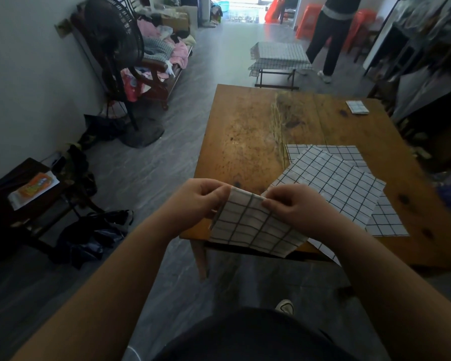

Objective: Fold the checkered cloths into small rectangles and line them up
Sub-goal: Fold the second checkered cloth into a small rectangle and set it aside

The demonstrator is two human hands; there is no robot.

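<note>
I hold a white checkered cloth [255,227] in the air over the near left corner of the wooden table [245,131]. My left hand [201,198] pinches its upper left edge and my right hand [294,204] pinches its upper right edge. The cloth hangs down toward me past the table edge. Two more checkered cloths lie flat and overlapping on the table to the right, one [331,183] turned diagonally on top of the other [385,225]. A small folded checkered cloth [357,107] lies at the table's far right corner.
A black standing fan [117,48] and a bench piled with clothes [164,48] stand at the left. A dark side table [24,194] and bags lie at the near left. A small table covered in checkered cloth [279,56] stands beyond, beside a standing person [328,35].
</note>
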